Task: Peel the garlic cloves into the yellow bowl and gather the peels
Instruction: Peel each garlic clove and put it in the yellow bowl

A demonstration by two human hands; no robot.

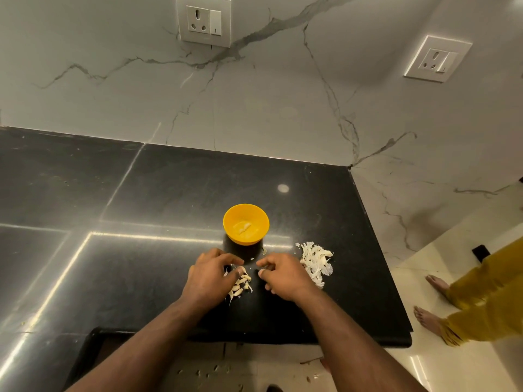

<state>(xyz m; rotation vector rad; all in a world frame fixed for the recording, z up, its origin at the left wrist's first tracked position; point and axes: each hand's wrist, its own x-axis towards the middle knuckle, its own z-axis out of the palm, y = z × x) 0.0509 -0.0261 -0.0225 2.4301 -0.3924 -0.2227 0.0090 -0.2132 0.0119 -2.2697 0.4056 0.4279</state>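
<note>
Both hands are curling just in front of the yellow bowl (246, 223): the left hand (209, 274) over the garlic cloves (240, 284), the right hand (284, 274) pinching something small, beside the peels (315, 263); the left's grasp is unclear.

I see two bare forearms, unsleeved from the frame's lower edge up to the wrists; my left hand (208, 280) wears no ring or glove; my right hand (285, 277) likewise bare; short nails.
</note>
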